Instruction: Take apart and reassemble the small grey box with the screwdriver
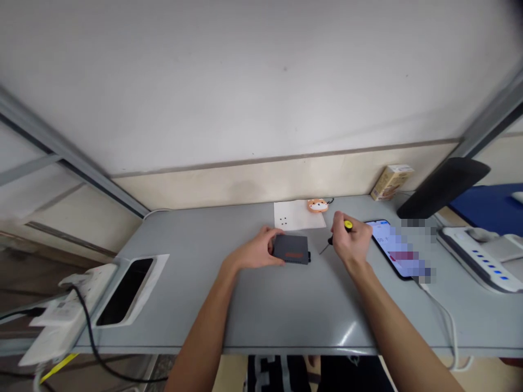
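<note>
My left hand grips the left end of a small dark grey box with reddish lettering, lying on the grey table. My right hand is closed round a screwdriver with a black and yellow handle. Its thin shaft slants down to the left, the tip just right of the box and apart from it. Behind the box, several tiny black pieces, which look like screws, lie on a white sheet of paper. An orange and white animal-face case sits on the sheet's far right corner.
Right of my right hand lies a lit phone with a white cable. Beyond it are a power strip, a black upright object and a carton. At left, a dark phone lies beside another power strip with cables.
</note>
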`<state>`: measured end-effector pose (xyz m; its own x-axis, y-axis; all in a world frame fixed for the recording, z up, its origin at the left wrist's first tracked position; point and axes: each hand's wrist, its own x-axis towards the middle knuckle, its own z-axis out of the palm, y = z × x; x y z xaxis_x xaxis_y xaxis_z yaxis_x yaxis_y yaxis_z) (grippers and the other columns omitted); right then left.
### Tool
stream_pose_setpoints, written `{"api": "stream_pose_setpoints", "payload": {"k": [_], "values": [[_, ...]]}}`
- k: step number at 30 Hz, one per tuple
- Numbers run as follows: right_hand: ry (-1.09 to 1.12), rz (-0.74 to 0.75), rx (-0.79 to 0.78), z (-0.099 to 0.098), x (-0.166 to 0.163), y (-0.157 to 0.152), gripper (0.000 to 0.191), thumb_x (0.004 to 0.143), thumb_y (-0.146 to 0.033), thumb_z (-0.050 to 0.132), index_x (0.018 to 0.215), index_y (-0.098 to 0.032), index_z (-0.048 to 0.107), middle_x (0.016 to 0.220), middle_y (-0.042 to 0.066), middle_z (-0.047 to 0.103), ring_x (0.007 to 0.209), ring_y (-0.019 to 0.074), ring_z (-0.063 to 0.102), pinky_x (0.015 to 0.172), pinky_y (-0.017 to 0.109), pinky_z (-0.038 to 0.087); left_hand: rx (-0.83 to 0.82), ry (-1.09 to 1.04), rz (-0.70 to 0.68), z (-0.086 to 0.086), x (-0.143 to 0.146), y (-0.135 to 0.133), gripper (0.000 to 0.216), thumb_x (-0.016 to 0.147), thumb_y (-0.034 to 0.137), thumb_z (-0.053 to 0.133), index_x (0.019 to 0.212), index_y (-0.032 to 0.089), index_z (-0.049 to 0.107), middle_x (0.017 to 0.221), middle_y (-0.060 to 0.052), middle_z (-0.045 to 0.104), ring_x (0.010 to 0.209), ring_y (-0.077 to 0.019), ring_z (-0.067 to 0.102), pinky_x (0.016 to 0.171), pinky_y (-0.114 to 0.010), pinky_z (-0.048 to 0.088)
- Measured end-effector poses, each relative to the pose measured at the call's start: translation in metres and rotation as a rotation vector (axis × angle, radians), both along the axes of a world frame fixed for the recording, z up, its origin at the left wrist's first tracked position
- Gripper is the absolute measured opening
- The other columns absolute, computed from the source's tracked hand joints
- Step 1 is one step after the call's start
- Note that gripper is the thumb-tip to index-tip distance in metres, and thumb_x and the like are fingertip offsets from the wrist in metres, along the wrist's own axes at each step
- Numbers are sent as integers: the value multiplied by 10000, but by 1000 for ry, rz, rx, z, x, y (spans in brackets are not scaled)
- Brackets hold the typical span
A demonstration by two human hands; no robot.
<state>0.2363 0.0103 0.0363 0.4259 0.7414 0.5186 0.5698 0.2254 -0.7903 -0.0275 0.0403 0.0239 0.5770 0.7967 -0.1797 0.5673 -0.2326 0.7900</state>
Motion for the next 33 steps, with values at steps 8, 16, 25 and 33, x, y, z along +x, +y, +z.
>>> {"api": "stream_pose_setpoints", "payload": {"k": [8, 16, 25, 33], "values": [[-68, -19, 84, -3, -7, -5, 503, 990, -388, 466, 527, -198, 515, 469, 0, 459, 474, 118, 399, 524, 293, 303, 343, 73, 35, -1, 40, -12, 620, 669, 349, 882, 1188, 250, 557, 1256, -73, 538, 1260, -305, 501, 1038, -440, 484], [13, 175, 156, -2, -22, -17, 459, 1012, -346, 423, 608, -209, 592, 560, 21, 562, 517, 137, 498, 555, 292, 367, 367, 100, 28, -10, 42, -13, 766, 714, 507, 872, 1352, 270, 519, 1352, -102, 483, 1325, -339, 468, 1105, -496, 433], [80, 172, 36, -11, -19, -10, 502, 1015, -415, 445, 586, -196, 586, 502, 5, 539, 486, 130, 504, 527, 280, 365, 323, 140, -21, -6, 35, -11, 1028, 653, 436, 936, 1530, 430, 398, 1303, -61, 481, 1307, -317, 482, 1122, -471, 446], [127, -64, 55, -3, 2, -3, 562, 1005, -476, 435, 534, -198, 561, 429, -13, 425, 423, 123, 424, 467, 285, 301, 338, 127, -46, -6, 32, -9, 912, 720, 445, 893, 1513, 388, 446, 1317, -64, 512, 1310, -306, 484, 1130, -449, 434]]}}
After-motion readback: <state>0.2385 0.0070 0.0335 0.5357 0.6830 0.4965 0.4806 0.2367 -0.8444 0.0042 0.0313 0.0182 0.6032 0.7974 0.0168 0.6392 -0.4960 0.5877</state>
